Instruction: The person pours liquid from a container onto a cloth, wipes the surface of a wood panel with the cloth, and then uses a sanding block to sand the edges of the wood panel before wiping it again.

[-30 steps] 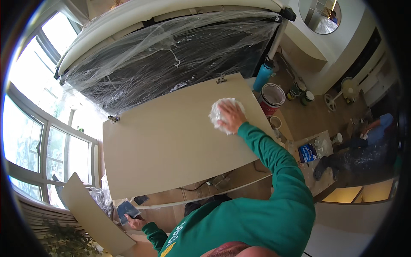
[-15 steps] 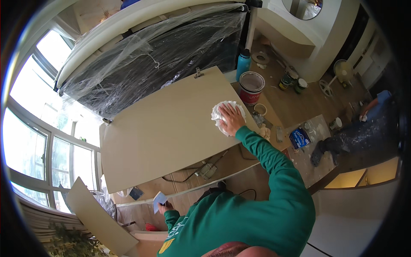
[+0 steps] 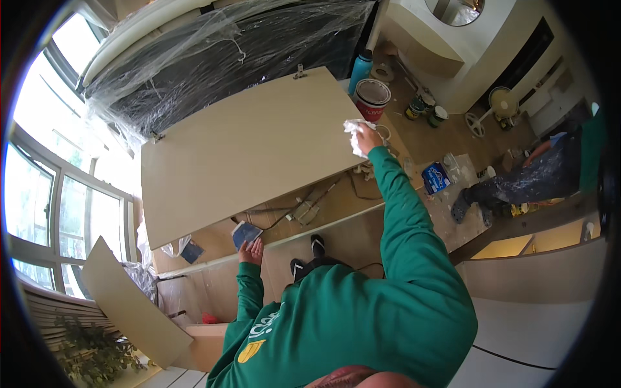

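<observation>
My right hand (image 3: 369, 140) grips a crumpled white cloth (image 3: 356, 134) at the right end of a large beige panel (image 3: 246, 152). The panel lies flat on a workbench, with clamps (image 3: 299, 71) along its far edge. Beyond the panel's near edge, my left hand (image 3: 251, 251) is open, its palm turned up and fingers stretched out. Right by those fingertips, on the strip of bench in front of the panel, lies a dark blue sheet of sandpaper (image 3: 248, 235) with a pale edge. A similar dark blue piece (image 3: 191, 251) rests farther left.
A red paint bucket (image 3: 373, 99) and a blue bottle (image 3: 360, 72) stand past the panel's right end. A blue can (image 3: 435, 178) sits on the right near a co-worker's leg (image 3: 517, 178). Plastic sheeting (image 3: 213, 58) hangs behind; a narrow board (image 3: 132, 304) leans at left.
My right hand has moved right with the cloth, now bunched up instead of spread flat on the panel. The sandpaper has left my left hand and lies on the bench.
</observation>
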Demonstrator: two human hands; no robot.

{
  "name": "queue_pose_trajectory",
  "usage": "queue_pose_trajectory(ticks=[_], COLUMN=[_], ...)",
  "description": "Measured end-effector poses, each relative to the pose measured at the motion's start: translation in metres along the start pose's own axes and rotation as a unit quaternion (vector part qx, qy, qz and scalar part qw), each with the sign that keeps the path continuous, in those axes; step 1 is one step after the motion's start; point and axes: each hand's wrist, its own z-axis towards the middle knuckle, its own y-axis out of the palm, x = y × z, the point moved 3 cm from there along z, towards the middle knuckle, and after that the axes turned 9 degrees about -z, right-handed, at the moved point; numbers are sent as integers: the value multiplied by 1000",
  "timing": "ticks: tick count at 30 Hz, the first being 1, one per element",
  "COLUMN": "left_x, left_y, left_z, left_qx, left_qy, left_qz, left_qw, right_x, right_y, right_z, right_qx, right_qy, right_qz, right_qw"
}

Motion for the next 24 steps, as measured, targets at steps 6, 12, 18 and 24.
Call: queue_pose_trajectory(ticks=[6, 12, 18, 24], left_x=[39, 70, 123, 184], left_y=[-43, 53, 132, 143], left_z=[-55, -172, -210, -212], left_qx=[43, 48, 44, 39], left_qy=[282, 638, 642, 593], left_qz=[358, 660, 735, 800], left_qw=[889, 394, 212, 86], right_x=[3, 13, -15, -47], right_y=[-37, 62, 18, -29], right_z=[-112, -225, -194, -180], right_qx=[92, -16, 195, 211], right_qy=[1, 125, -102, -187], right_qz=[443, 358, 190, 50], right_qw=[892, 925, 957, 958])
